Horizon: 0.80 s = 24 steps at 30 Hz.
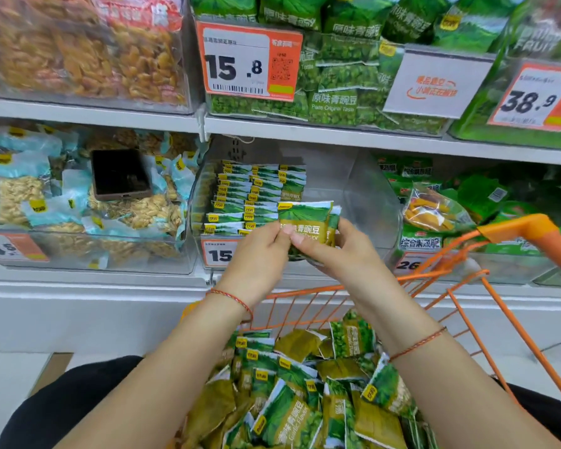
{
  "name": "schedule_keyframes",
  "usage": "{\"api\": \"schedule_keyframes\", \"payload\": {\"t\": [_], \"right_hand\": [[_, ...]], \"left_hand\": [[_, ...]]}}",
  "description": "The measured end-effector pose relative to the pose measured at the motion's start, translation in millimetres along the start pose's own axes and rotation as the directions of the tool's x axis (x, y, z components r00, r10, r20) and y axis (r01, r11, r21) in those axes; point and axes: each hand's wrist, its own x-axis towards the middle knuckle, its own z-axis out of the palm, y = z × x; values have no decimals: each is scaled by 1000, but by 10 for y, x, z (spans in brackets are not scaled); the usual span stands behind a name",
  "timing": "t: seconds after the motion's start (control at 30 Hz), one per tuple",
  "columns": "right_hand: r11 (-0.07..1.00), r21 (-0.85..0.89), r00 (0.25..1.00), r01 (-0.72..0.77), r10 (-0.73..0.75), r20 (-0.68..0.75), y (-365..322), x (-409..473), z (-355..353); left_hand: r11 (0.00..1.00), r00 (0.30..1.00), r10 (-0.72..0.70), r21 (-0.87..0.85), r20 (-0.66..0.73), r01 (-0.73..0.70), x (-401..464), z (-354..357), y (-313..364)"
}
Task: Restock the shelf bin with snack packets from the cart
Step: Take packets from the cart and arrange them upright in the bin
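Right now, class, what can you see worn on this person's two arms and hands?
Both forearms are bare, with no sleeves or gloves. The left hand has a thin red string bracelet at its wrist; the right hand has a thin reddish-brown cord bracelet.

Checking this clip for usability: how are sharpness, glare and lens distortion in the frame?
Head view: the centre is sharp, with print legible on the packets that both hands hold and on the price tag; the corners blur, worst at the upper left bin; glare streaks the clear shelf bin; the wide lens bows the shelf edge.
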Motion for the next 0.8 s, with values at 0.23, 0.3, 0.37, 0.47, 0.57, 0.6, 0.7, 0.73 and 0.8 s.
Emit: {"api": "schedule_keyframes", "payload": {"t": [0.23, 0.3, 0.37, 0.47, 0.57, 0.6, 0.7, 0.73, 0.8], "right_hand": [[995, -48, 992, -85, 80, -95, 65, 738, -167], [985, -138, 986, -106, 86, -143, 133, 975, -234], [968, -205, 978, -148, 113, -174, 202, 1198, -264], [938, -252, 966, -240, 204, -160, 289, 1495, -185], [906, -260, 939, -335, 299, -169, 373, 1778, -60], [901, -241, 929, -360, 324, -177, 382, 1871, -12], [887, -208, 907, -413, 382, -175, 409, 2147, 96], [881, -222, 906, -418, 385, -177, 434, 2214, 118], [878, -242, 908, -412, 373, -193, 510, 2298, 143]], "left_hand": [[842, 963, 268, 495, -40, -214, 319, -256, -399], [745, 948, 314, 632, -53, -212, 400, -332, -603], [706, 956, 289, 685, -48, -179, 469, -366, -708], [680, 949, 309, 710, -55, -180, 551, -386, -766], [695, 947, 317, 693, -58, -190, 612, -430, -810], [700, 947, 315, 688, -58, -190, 622, -440, -826], [685, 954, 298, 704, -39, -185, 632, -445, -820], [676, 955, 294, 713, -29, -186, 642, -442, -808], [657, 957, 291, 731, -16, -187, 652, -426, -794]]}}
